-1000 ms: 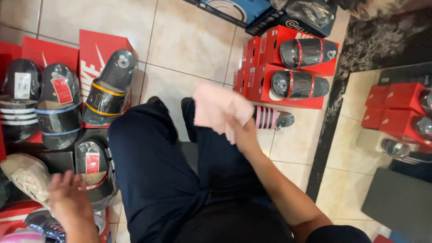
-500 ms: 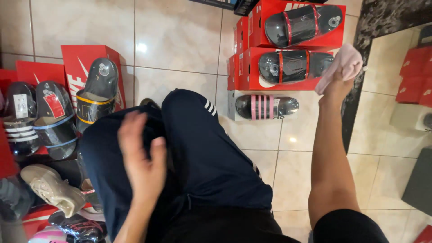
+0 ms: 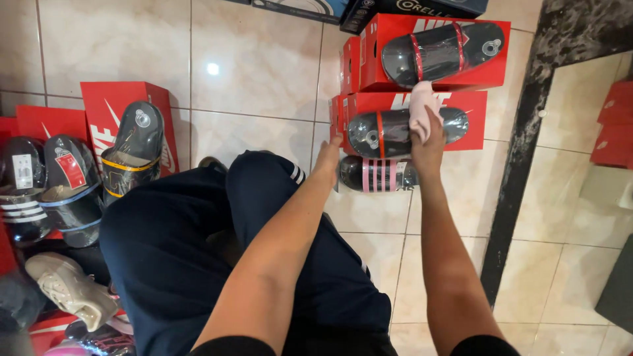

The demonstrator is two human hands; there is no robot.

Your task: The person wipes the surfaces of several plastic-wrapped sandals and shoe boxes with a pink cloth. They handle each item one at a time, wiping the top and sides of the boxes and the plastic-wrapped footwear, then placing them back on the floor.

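Two bare arms are reaching forward over dark trousers in the head view, toward a stack of red shoe boxes (image 3: pixel 402 105) on the tiled floor (image 3: pixel 264 72). The right hand (image 3: pixel 428 142) is clenching a pale pink cloth (image 3: pixel 422 109) and pressing it onto the strap of a glossy black slide with a red band (image 3: pixel 395 132), which is lying on the lid of the middle box. The cloth is looking soft, light and limp, bunching up over the fingers, so a pinch anywhere on its folds would be holding it; the slide is looking smooth and probably slippery, best taken by its strap or edge. The left hand (image 3: pixel 328 158) is stretching toward the corner of that same box, fingers extended; whether it is touching the box I cannot tell, and it is grasping nothing.

Above, another black slide with red bands (image 3: pixel 442 49) is resting on the top box, and a pink-striped slide (image 3: pixel 377 175) is lying on the floor just beside the bottom box. At the left, more red boxes (image 3: pixel 112 109) are carrying wrapped slides (image 3: pixel 132 151), with a beige sneaker (image 3: pixel 69 290) nearby. The boxes are shut, so their contents are hidden.
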